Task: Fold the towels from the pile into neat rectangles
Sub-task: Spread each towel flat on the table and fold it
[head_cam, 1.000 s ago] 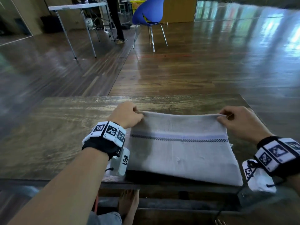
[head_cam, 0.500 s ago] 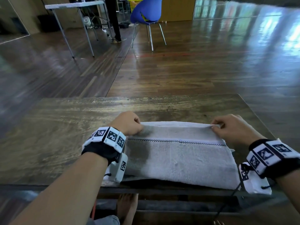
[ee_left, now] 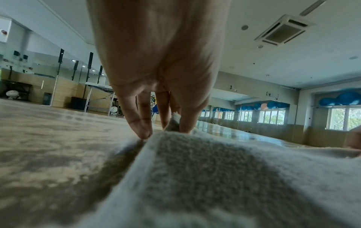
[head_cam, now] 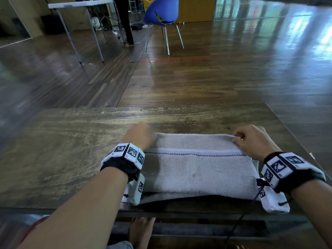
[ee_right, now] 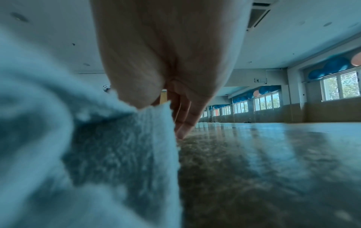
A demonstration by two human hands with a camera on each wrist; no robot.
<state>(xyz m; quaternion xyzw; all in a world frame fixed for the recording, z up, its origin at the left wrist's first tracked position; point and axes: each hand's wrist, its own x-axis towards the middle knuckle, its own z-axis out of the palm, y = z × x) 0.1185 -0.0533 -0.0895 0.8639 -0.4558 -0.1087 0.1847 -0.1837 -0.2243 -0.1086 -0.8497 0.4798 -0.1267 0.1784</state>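
A grey towel with a dark checked stripe lies folded on the wooden table, near its front edge. My left hand pinches the towel's far left corner between thumb and fingers, low on the table. My right hand pinches the far right corner the same way. The top layer lies flat over the lower layer, whose edge shows along the front and the right side. No pile of other towels is in view.
The table's right edge runs close beside my right hand. Bare tabletop stretches to the left and behind the towel. Beyond the table lie wooden floor, a blue chair and a white folding table.
Both hands have carried the towel's far edge down to the table, and the raised flap now lies flat on the lower layer. The hands still pinch the corners.
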